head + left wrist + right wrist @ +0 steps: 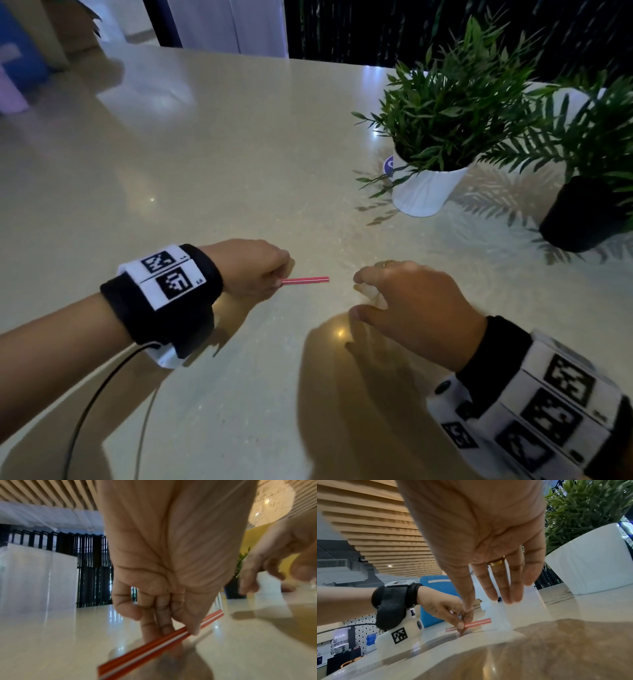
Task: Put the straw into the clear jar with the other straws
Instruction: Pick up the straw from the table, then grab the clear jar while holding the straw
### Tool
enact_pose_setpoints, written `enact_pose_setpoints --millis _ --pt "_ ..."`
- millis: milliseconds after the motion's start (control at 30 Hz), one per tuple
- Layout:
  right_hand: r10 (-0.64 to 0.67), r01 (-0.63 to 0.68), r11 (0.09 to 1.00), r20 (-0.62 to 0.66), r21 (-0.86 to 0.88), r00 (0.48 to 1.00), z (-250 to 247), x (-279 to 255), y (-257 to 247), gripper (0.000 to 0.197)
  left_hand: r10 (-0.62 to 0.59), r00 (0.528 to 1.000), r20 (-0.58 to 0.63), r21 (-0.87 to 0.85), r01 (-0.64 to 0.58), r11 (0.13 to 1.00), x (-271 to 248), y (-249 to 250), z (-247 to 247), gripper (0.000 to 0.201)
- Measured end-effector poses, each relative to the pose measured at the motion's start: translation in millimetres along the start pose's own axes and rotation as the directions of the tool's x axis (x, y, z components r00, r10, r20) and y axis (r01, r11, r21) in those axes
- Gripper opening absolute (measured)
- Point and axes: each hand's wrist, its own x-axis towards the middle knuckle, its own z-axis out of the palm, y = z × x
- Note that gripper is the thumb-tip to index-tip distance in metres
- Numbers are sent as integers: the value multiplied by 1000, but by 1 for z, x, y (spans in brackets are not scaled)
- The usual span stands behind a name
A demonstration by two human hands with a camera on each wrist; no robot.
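Note:
A red-and-white striped straw (305,280) lies level just above the pale table (205,154). My left hand (279,279) pinches its left end between thumb and fingers. The left wrist view shows the straw (154,649) under the thumb tip, blurred. My right hand (356,294) hovers to the right of the straw's free end, with its fingers (510,588) straight and spread and nothing gripped. A faint clear thing (371,296) shows under the right hand's fingers and may be the jar. It is too transparent to be sure, and I see no other straws.
A leafy plant in a white pot (424,192) stands at the back right, and a second plant in a black pot (582,219) sits further right. A black cable (89,411) runs from my left wristband. A blue object (20,58) stands at the far left.

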Motion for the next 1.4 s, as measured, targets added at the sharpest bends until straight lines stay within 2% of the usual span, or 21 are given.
enact_pose_setpoints --millis 100,267,367,433,533,633,700,767,867,967,1033,1133,1233,1300,1400 --pt "-57 59 997 -46 42 997 2 1 3 39 1 999 -53 9 -1 1000 -8 16 -5 10" --pt "-152 165 980 -121 108 981 1 1 4 45 92 983 -157 23 -90 996 -21 38 -18 8" --pt "-172 200 971 -202 132 964 0 0 3 30 153 953 -262 -20 -163 986 -26 53 -28 11" --pt "-153 188 976 -264 113 952 -2 1 7 18 177 917 -357 -77 -218 973 -28 61 -35 12" --pt "-88 149 976 -334 160 938 -11 -3 14 22 155 874 -461 -143 -246 959 -27 71 -46 14" --pt "-79 151 971 -349 185 934 -23 -6 22 27 131 857 -498 -106 -210 972 -23 78 -55 21" --pt "-72 130 976 -299 177 951 -29 -9 28 23 134 841 -524 -53 -189 981 -23 81 -62 28" --pt "-44 113 971 -304 211 952 -33 -13 37 17 141 812 -566 -18 -183 983 -22 82 -69 38" --pt "18 129 926 -381 356 924 -35 -19 53 14 152 766 -625 -73 -251 965 -18 83 -83 49" --pt "85 129 892 -440 433 894 -37 -23 73 13 209 732 -649 -147 -390 909 -10 87 -93 26" --pt "108 108 883 -421 457 900 -42 -28 81 14 245 709 -661 -147 -443 885 -5 95 -97 19" --pt "91 98 908 -419 408 903 -48 -38 87 12 284 686 -670 -131 -485 864 0 114 -102 18" --pt "60 105 950 -500 295 864 -55 -53 88 11 335 662 -671 -105 -532 840 3 135 -107 16" --pt "72 69 970 -549 233 833 -60 -67 92 7 358 621 -697 -101 -579 809 2 148 -110 16" --pt "121 18 974 -582 227 804 -69 -92 105 8 344 598 -724 -147 -621 769 -1 167 -113 43"
